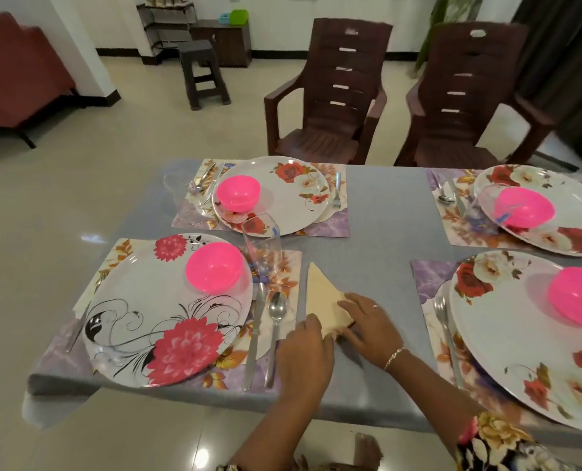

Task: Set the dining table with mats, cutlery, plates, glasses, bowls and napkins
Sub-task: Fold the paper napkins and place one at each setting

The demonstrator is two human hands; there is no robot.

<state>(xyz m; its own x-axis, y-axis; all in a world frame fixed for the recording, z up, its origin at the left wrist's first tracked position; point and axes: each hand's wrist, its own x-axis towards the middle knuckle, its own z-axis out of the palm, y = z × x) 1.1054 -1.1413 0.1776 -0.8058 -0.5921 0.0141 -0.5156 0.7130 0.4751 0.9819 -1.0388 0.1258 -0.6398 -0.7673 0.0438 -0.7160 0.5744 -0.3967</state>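
Now the folded napkin (pixel 322 294) lies on the bare grey table (pixel 381 215) between two near mats (pixel 422 277), close to the front edge, the right hand (pixel 368 326) resting flat fingers on it, the left hand (pixel 305 348) bending fingers over its corner, grip unclear, with brown chairs (pixel 337 96) beyond.

Both forearms reach up from the lower edge and converge, the hands nearly meeting. The left hand (pixel 305 348) is palm down, knuckles bent, its fingertips at the near corner of the napkin (pixel 320 294) — it is blurred, so whether it pinches or only touches cannot be told. The right hand (pixel 368 322) lies just beside it, palm down, fingers fairly straight and resting flat on the napkin, pointing left. The left forearm is bare — the right shows a sleeve (pixel 493 440) near the elbow.
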